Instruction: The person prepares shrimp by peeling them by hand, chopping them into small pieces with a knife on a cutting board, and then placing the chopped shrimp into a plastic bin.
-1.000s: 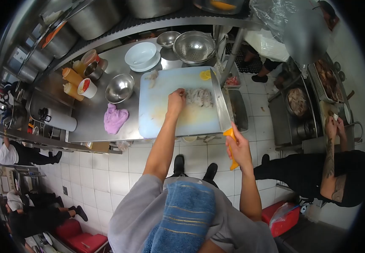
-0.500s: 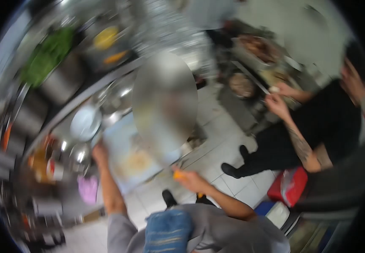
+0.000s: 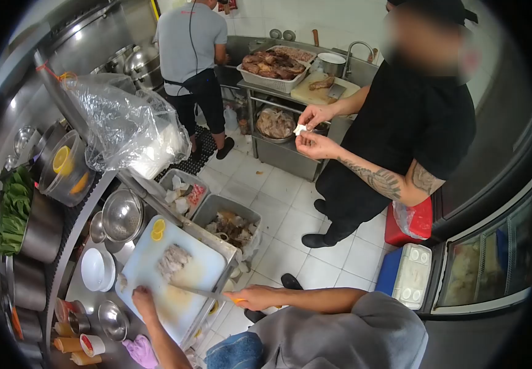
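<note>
In the head view, my right hand (image 3: 257,297) grips the orange handle of a knife (image 3: 199,291). The blade reaches left over a white cutting board (image 3: 207,258), its tip just below a heap of pale sliced meat (image 3: 174,261). My left hand (image 3: 143,301) is down at the board's left edge with fingers curled together; whatever is under them is hidden. A small pale scrap (image 3: 123,281) lies just above that hand. Two lemon slices (image 3: 158,229) rest at the board's far corner.
Left of the board are white bowls (image 3: 97,269), a steel bowl (image 3: 113,320) and a purple cloth (image 3: 140,352). Grey bins (image 3: 228,216) with scraps stand beyond it. A co-worker in black (image 3: 395,135) holds something white; another person (image 3: 193,49) faces the back counter.
The view has shifted and sharpened. My left hand, earlier beside the bowl, is now lower along the board's left edge. The knife stays in my right hand, its blade now visible across the board.
</note>
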The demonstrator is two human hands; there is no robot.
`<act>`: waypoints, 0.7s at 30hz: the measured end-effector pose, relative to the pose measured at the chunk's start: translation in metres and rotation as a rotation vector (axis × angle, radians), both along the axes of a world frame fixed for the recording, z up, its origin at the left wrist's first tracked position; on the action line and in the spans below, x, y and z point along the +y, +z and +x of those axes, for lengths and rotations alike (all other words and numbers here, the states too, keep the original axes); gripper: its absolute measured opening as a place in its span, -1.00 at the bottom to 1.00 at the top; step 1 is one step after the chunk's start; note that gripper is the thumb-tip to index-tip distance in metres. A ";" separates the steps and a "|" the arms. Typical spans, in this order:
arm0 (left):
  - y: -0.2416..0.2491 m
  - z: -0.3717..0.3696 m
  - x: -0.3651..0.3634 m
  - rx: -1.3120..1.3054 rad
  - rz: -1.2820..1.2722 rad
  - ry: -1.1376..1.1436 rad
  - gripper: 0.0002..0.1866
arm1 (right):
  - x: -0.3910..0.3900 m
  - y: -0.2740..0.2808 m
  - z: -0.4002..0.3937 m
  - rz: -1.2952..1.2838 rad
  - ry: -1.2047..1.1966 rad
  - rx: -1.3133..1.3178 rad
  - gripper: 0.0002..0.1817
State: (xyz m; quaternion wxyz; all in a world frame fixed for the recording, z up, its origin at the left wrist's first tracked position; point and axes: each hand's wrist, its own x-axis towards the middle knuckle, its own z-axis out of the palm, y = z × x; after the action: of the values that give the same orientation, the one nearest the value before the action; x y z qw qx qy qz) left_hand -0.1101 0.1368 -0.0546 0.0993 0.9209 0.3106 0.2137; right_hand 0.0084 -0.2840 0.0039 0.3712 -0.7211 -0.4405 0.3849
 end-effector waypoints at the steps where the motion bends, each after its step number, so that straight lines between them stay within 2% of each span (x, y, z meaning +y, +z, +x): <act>1: 0.004 0.004 -0.022 -0.009 -0.040 -0.026 -0.85 | 0.000 0.002 0.002 -0.022 0.005 -0.001 -0.36; 4: 0.006 0.004 -0.073 0.037 -0.152 -0.025 -0.83 | 0.004 -0.004 0.006 -0.015 0.017 -0.060 -0.38; 6: 0.007 0.007 -0.104 0.115 -0.196 0.022 -0.77 | 0.007 -0.036 0.007 0.158 -0.004 -0.095 -0.40; 7: 0.024 0.010 -0.125 0.165 -0.213 0.069 -0.76 | 0.007 -0.013 0.010 0.074 0.010 -0.098 -0.41; 8: 0.021 0.007 -0.134 0.079 -0.244 0.014 -0.75 | 0.008 0.011 0.013 -0.010 0.027 -0.103 -0.42; 9: 0.019 0.005 -0.145 -0.067 -0.263 -0.024 -0.73 | 0.007 0.004 0.014 0.022 0.037 -0.133 -0.41; 10: 0.036 0.003 -0.157 0.006 -0.363 -0.009 -0.74 | 0.006 -0.003 0.014 0.055 0.032 -0.159 -0.40; 11: 0.043 -0.003 -0.165 -0.076 -0.439 -0.042 -0.76 | 0.006 0.002 0.014 0.039 0.032 -0.147 -0.40; 14: 0.029 -0.022 -0.160 -0.251 -0.381 0.002 -0.79 | 0.010 0.010 0.017 0.049 0.051 -0.165 -0.39; 21: 0.018 -0.020 -0.165 -0.316 -0.337 -0.047 -0.64 | 0.010 0.017 0.004 -0.014 0.137 -0.323 -0.37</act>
State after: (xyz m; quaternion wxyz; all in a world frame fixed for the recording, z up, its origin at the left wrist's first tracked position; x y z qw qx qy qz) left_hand -0.1305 -0.0282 -0.0366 0.3040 0.8532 0.3012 0.2981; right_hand 0.0120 -0.2740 0.0207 0.2635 -0.7443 -0.5399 0.2916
